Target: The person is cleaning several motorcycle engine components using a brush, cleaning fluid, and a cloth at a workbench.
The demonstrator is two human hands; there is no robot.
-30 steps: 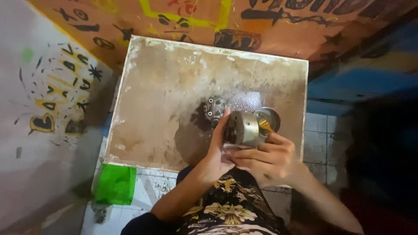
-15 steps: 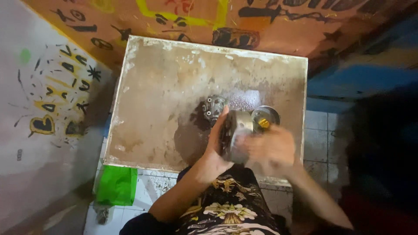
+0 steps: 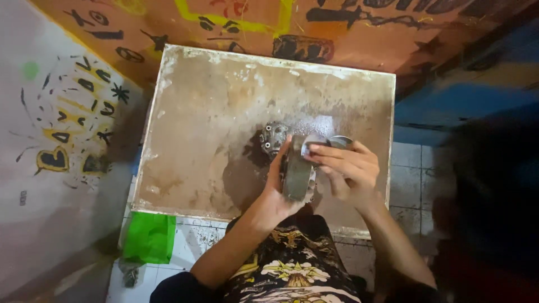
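left hand (image 3: 279, 193) and right hand (image 3: 343, 168) both clasp round metal part (image 3: 296, 174) – over near-right of stained slab (image 3: 213, 118) | slab's left and far areas bare | small metal casting (image 3: 274, 136) just beyond part | green bag (image 3: 150, 237) below slab's near-left corner

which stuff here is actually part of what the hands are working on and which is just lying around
In hand:
- round grey metal drum, held on edge between the left hand and right hand
- worn tabletop beneath the hands

Lying about:
- small dark metal part with holes, on the tabletop just beyond the drum
- shallow metal dish, partly hidden behind the right hand
- green bag on the tiled floor
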